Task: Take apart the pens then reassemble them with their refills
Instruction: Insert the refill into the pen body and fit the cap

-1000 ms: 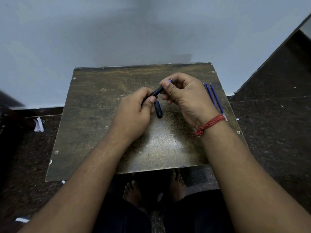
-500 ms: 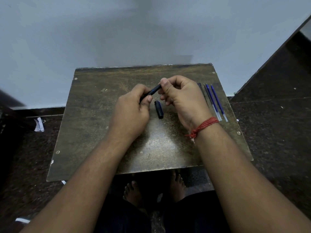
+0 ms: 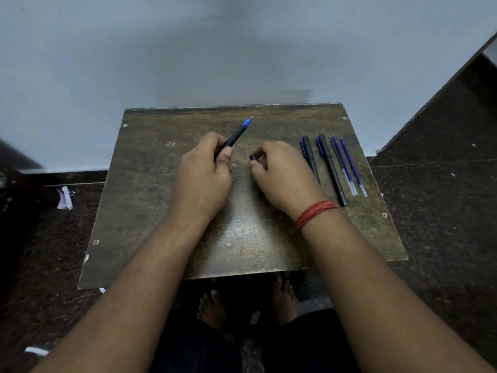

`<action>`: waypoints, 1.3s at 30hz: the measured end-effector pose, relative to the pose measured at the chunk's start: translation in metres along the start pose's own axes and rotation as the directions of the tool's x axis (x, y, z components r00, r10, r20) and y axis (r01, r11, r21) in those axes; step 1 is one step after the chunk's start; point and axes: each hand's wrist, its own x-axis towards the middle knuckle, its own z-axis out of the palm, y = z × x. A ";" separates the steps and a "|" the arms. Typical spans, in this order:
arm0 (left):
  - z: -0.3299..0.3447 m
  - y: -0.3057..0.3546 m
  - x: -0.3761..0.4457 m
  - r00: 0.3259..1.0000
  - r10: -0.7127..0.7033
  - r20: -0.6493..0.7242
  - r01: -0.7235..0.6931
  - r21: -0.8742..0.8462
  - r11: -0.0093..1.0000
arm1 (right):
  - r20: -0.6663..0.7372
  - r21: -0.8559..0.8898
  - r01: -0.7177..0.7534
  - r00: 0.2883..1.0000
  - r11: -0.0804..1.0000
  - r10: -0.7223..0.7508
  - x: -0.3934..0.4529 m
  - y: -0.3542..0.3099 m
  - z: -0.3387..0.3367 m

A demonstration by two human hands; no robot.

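Note:
My left hand (image 3: 203, 173) grips a dark pen (image 3: 236, 133) whose blue tip points up and away toward the wall. My right hand (image 3: 282, 175) rests on the wooden board (image 3: 161, 211) with its fingers closed on a small dark pen cap (image 3: 253, 157), of which only the end shows. To the right of that hand lie two capped dark pens (image 3: 309, 154) (image 3: 330, 168) and three thin refills (image 3: 347, 168), side by side.
The board sits low over a dark speckled floor (image 3: 443, 224), against a pale wall. My bare feet (image 3: 215, 308) show under its front edge. Scraps of white paper (image 3: 64, 197) lie on the floor at the left.
My hands have parted. The left one lifted the pen so its blue tip shows. The right one dropped onto the cap that lay on the board, uncovering the pens at the right.

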 end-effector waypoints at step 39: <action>0.007 0.004 -0.007 0.990 0.108 0.092 -0.107 -0.017 0.994 | -0.136 0.848 0.030 0.977 0.529 0.162 0.001 0.000 -0.006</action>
